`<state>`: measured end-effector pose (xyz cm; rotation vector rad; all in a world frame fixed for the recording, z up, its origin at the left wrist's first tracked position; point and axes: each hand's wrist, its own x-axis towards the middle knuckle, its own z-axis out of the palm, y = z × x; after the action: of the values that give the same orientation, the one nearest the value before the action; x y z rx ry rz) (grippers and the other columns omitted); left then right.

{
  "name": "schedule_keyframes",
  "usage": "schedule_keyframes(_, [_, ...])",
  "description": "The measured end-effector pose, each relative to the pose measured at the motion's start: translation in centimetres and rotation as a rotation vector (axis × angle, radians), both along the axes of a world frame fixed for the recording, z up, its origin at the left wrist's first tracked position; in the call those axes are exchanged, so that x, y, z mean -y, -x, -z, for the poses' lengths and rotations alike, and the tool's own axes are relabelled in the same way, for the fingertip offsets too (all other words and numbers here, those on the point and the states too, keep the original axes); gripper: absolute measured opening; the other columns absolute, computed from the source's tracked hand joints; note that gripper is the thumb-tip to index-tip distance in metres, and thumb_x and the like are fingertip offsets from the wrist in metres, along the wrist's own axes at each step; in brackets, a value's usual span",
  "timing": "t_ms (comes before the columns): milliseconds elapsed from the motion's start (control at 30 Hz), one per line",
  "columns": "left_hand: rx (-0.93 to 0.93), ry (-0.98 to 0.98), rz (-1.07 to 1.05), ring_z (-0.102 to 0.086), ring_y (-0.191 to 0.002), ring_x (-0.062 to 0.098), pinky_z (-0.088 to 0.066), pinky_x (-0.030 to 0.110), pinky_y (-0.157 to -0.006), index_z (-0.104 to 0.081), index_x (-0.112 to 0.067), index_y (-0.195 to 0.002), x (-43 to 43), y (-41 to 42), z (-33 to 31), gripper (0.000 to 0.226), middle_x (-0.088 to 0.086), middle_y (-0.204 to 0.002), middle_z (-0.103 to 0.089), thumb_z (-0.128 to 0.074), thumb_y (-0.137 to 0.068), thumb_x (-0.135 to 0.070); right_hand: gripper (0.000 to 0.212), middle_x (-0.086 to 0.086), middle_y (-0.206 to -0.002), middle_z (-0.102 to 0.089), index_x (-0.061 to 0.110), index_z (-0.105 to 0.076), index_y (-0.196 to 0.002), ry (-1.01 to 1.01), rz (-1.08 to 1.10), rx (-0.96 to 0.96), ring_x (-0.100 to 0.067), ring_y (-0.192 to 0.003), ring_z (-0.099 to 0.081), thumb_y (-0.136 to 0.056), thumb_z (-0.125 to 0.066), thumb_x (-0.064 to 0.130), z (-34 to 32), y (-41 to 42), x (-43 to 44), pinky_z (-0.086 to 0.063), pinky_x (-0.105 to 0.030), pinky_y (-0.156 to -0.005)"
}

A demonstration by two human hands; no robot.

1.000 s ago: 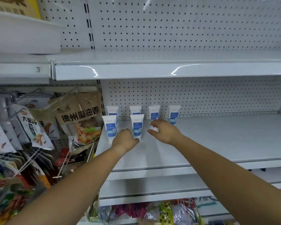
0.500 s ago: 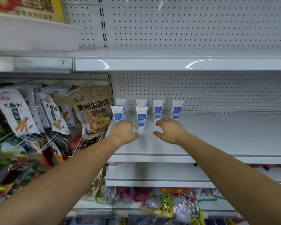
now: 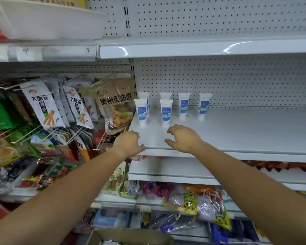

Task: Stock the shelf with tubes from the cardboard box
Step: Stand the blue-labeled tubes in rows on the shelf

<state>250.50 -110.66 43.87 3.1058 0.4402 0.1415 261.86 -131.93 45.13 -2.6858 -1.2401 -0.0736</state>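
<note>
The white shelf (image 3: 237, 131) carries six tubes (image 3: 184, 106), all standing upright on their caps near its left end. Four stand in a row along the back of the shelf, against the pegboard wall (image 3: 237, 82). Two more stand just in front of the leftmost two, so the right part of the shelf's front row has no tubes.

The left grip (image 3: 129, 144) is at the front left corner of the shelf, its fingers loosely curled and holding nothing; its thumb lies at the shelf's front edge. The right grip (image 3: 183, 138) hovers over the front part of the shelf, just before the second front tube. Its fingers are bent, relaxed and spread, and it too holds nothing. Neither grip touches a tube.

The cardboard box (image 3: 131, 236) sits well below the shelf, at the bottom of the view, with its top open; what lies inside is too little seen to tell.

Just beside the left end of the shelf hangs a brown snack bag (image 3: 115, 103), with more hanging packets (image 3: 41, 106) farther left. An upper shelf (image 3: 201, 48) runs above the shelf. Below it, bagged goods (image 3: 187, 200) lie on lower shelves.
</note>
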Motion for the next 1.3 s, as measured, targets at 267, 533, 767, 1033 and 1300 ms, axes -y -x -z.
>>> schedule_keyframes(267, [-0.033, 0.122, 0.066, -0.061, -0.102, 0.029, -0.053, 0.036, -0.081, -0.065, -0.014, -0.102, -2.2, 3.0, 4.6, 0.05, 0.008, -0.108, -0.064, -0.049, -0.077, -0.055, 0.052, -0.008, -0.126, -0.057, 0.014, -0.055, -0.128, 0.026, 0.067, -0.076, -0.028, -0.115, -0.054, -0.092, -0.052, 0.051, 4.5, 4.8, -1.8, -0.046, -0.038, -0.094])
schedule_keyframes(533, [-0.08, 0.199, 0.185, -0.06, -0.103, 0.028, -0.051, 0.035, -0.081, -0.063, -0.015, -0.114, -5.4, 8.1, 13.2, 0.044, 0.007, -0.109, -0.064, -0.055, -0.085, -0.047, 0.047, -0.006, -0.122, -0.058, 0.016, -0.055, -0.127, 0.078, 0.156, -0.219, -0.027, -0.11, -0.057, -0.093, -0.052, 0.048, 12.9, 11.9, -4.0, -0.05, -0.039, -0.088])
schedule_keyframes(767, [-0.161, 0.264, 0.179, -0.058, -0.109, 0.027, -0.047, 0.034, -0.085, -0.061, -0.014, -0.118, -6.4, 13.3, 22.4, 0.032, 0.007, -0.115, -0.063, -0.054, -0.091, -0.028, 0.035, -0.006, -0.111, -0.061, 0.017, -0.055, -0.118, 0.143, 0.165, -0.371, -0.028, -0.101, -0.06, -0.093, -0.051, 0.042, 22.3, 16.9, -5.5, -0.051, -0.037, -0.08])
schedule_keyframes(1033, [-0.354, 0.361, 0.067, -0.059, -0.108, 0.026, -0.049, 0.035, -0.084, -0.061, -0.017, -0.121, -5.8, 19.2, 35.1, 0.033, 0.006, -0.117, -0.062, -0.051, -0.09, -0.019, 0.037, -0.001, -0.127, -0.059, 0.023, -0.052, -0.13, 0.211, 0.15, -0.536, -0.023, -0.111, -0.059, -0.096, -0.05, 0.038, 35.1, 21.0, -5.3, -0.046, -0.032, -0.086])
schedule_keyframes(1300, [-0.459, 0.434, -0.186, -0.057, -0.115, 0.026, -0.048, 0.035, -0.093, -0.058, -0.016, -0.126, -5.4, 25.3, 45.7, 0.037, 0.008, -0.125, -0.06, -0.05, -0.091, -0.013, 0.04, -0.001, -0.131, -0.056, 0.023, -0.051, -0.133, 0.305, 0.13, -0.694, -0.024, -0.114, -0.059, -0.095, -0.053, 0.035, 46.1, 25.0, -5.1, -0.053, -0.038, -0.087])
